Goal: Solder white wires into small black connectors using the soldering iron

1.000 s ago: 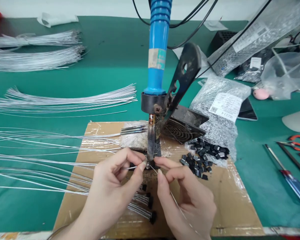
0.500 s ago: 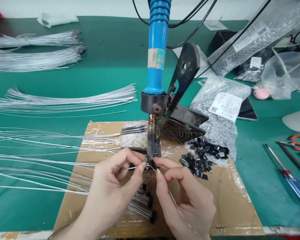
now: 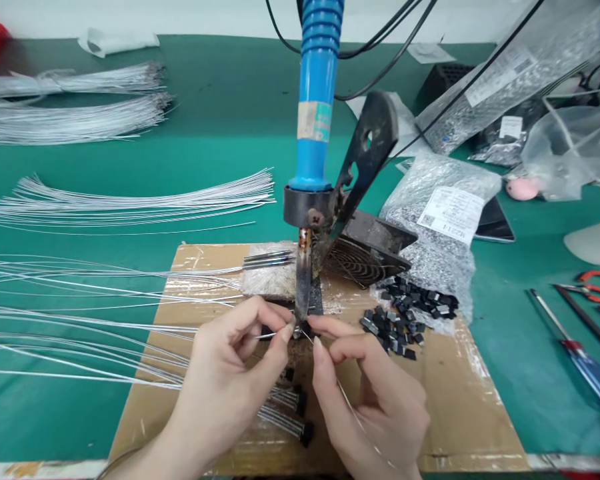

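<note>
Thin white wire (image 3: 266,335) pinched in L hand (image 3: 233,373), slim silvery strand (image 3: 347,397) in R hand (image 3: 375,393); black-ended wires (image 3: 281,421) toward brown cardboard (image 3: 465,413) front edge prob done, loose black pcs (image 3: 395,323) nr right edge unused.

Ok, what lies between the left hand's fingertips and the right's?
The head view shows the soldering iron's tip and the solder wire's end there.

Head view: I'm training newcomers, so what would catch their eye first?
Probably the ribbed blue tool handle at top centre, its dark metal shaft reaching down between the bare left hand and bare right hand. Right of centre, small black rectangular pieces lie heaped on brown cardboard and clear bubble wrap, and at left, long white wires cross the green tabletop.
</note>
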Demonstrator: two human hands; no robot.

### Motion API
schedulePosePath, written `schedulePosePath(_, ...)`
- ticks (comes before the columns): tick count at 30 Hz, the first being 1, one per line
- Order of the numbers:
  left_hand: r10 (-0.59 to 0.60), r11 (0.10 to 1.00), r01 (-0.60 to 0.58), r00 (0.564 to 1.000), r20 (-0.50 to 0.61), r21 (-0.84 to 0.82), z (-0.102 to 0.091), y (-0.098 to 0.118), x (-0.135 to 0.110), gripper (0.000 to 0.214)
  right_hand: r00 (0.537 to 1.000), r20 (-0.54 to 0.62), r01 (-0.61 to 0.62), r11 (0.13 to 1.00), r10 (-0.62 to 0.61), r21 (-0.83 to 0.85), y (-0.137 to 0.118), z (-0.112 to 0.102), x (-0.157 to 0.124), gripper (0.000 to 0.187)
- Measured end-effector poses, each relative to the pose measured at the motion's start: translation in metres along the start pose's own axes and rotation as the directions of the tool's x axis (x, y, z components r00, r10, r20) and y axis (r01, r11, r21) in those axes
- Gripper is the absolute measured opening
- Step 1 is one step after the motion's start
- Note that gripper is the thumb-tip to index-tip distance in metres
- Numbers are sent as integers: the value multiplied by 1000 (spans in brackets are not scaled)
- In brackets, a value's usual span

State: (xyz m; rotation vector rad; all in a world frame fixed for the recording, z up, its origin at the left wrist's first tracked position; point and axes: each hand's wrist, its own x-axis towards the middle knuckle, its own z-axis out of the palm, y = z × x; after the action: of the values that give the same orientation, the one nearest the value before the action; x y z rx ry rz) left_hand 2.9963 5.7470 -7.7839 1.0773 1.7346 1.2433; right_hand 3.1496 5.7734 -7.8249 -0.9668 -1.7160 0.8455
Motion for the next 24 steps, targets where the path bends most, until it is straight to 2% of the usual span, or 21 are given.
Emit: schedulePosePath(24,41,999,-41,999,-8,30,0,-2,-1,14,998,-43,54,998,-56,-44,-2,2,2,17)
